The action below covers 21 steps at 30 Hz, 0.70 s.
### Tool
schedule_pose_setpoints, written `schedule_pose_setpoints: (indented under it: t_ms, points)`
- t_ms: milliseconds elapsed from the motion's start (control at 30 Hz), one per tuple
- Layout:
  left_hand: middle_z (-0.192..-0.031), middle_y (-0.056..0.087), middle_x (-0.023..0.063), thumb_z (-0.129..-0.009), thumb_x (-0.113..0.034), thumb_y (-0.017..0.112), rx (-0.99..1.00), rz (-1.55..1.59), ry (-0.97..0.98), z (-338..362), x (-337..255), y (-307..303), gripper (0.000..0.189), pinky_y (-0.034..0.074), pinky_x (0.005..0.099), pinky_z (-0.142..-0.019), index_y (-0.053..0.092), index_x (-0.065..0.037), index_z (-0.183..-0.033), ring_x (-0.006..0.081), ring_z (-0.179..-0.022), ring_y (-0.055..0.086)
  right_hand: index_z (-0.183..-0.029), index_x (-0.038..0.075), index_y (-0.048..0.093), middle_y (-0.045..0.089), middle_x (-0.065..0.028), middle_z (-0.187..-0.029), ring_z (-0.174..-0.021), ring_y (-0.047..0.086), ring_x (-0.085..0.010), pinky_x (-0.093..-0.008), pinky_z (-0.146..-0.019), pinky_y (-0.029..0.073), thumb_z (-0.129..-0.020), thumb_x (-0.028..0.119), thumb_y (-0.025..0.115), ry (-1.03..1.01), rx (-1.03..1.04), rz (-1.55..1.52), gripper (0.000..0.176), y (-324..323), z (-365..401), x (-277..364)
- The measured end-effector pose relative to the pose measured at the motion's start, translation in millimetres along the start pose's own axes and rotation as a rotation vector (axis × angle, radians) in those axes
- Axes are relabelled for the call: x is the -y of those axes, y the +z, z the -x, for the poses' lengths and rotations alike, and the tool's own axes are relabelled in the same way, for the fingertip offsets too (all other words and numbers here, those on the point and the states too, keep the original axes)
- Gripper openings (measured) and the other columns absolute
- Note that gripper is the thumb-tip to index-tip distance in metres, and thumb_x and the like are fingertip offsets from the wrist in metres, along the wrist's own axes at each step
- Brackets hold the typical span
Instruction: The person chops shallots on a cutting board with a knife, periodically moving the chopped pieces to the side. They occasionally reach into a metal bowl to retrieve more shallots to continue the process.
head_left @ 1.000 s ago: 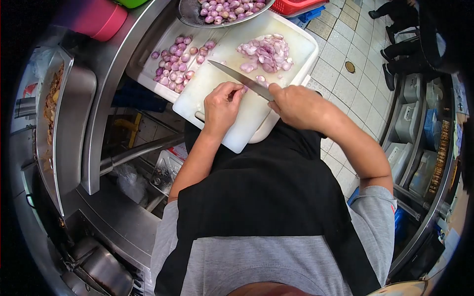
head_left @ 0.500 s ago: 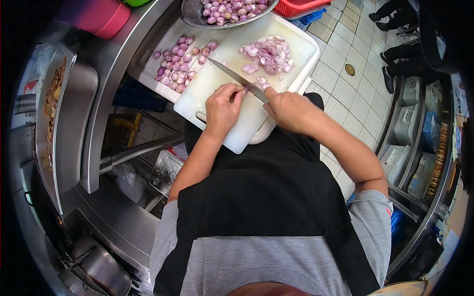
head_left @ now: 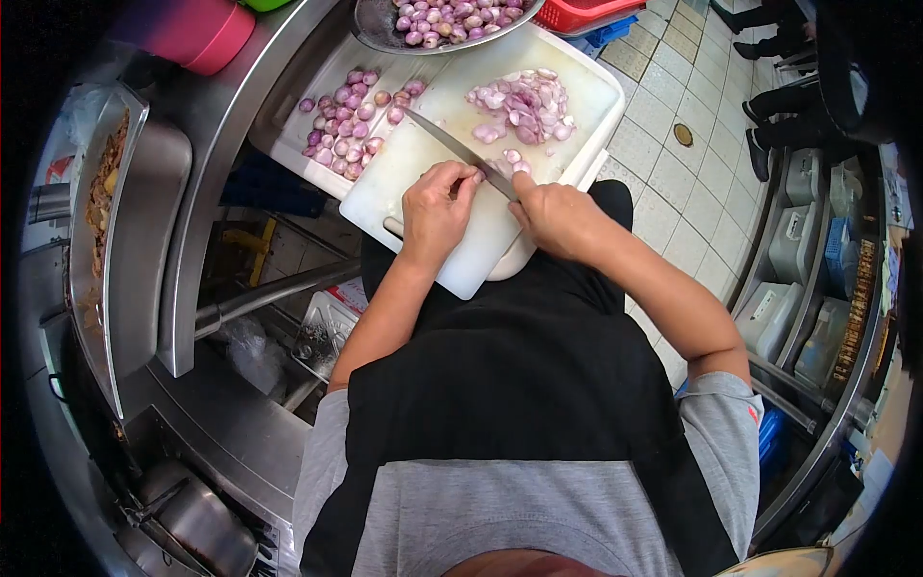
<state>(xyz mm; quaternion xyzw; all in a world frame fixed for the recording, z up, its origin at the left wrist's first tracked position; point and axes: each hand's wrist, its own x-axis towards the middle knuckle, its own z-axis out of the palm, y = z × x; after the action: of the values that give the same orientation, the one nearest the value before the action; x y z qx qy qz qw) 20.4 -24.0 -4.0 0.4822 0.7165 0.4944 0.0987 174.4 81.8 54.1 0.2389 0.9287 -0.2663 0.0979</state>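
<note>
1. The right hand (head_left: 556,216) is closing fully around the handle of a knife (head_left: 460,152). The handle is hidden inside the fist, so its material cannot be told.
2. The knife's long, narrow, grey metal blade is slanting from the fist out to the far left, across a white plastic cutting board (head_left: 423,168) with rounded corners.
3. The left hand (head_left: 437,207) is lying palm down on the board with its fingers curled tight, and the fingertips are pinning a shallot piece (head_left: 479,176) right against the blade.
4. Only a small pinkish edge of that piece is showing, so its shape is hard to make out.
5. A loose heap of sliced shallots (head_left: 519,101), pale purple and glossy, is lying at the far right of the board.
6. Whole peeled shallots (head_left: 346,120), small and rounded, are sitting on a white tray (head_left: 288,144) just left of the board.
7. A round metal bowl (head_left: 370,34) with more shallots is being cut off by the far edge of the view.
8. The board's near corner is overhanging the smooth steel counter (head_left: 216,144), and the person's arms are covering part of its near edge.
</note>
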Motion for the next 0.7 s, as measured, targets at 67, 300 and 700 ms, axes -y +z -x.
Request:
schedule_pose_setpoints:
  t_ms: [67,300,700]
  points:
    - [-0.081,0.068,0.0117,-0.083,-0.004,0.070,-0.006,0.016,0.001,-0.7,0.3,0.9,0.006,0.053,0.0333,-0.063,0.067,0.000,-0.085,0.0243,-0.067,0.066,-0.105,-0.005,0.046,0.064,-0.0286,-0.075,-0.077,0.064,-0.0460,-0.0528,-0.071,0.050,-0.096,0.024,0.053,-0.033,-0.092,-0.078,0.031,11.6,-10.1,-8.8]
    - [-0.081,0.068,0.0121,-0.082,-0.003,0.069,-0.018,0.029,0.018,1.2,3.4,1.4,0.005,0.053,0.0333,-0.063,0.066,0.000,-0.085,0.0246,-0.068,0.066,-0.104,-0.005,0.049,0.065,-0.0278,-0.078,-0.080,0.064,-0.0459,-0.0532,-0.074,0.050,-0.096,0.024,0.054,-0.044,0.114,0.027,0.030,-54.3,8.7,9.7]
    - [-0.079,0.068,0.0116,-0.082,-0.004,0.071,-0.019,-0.001,0.010,1.1,0.7,0.8,0.006,0.052,0.0330,-0.062,0.067,-0.001,-0.085,0.0238,-0.066,0.066,-0.106,-0.006,0.050,0.065,-0.0286,-0.078,-0.077,0.065,-0.0458,-0.0531,-0.073,0.051,-0.096,0.024,0.052,-0.031,-0.073,-0.054,0.032,12.6,-16.0,-7.9]
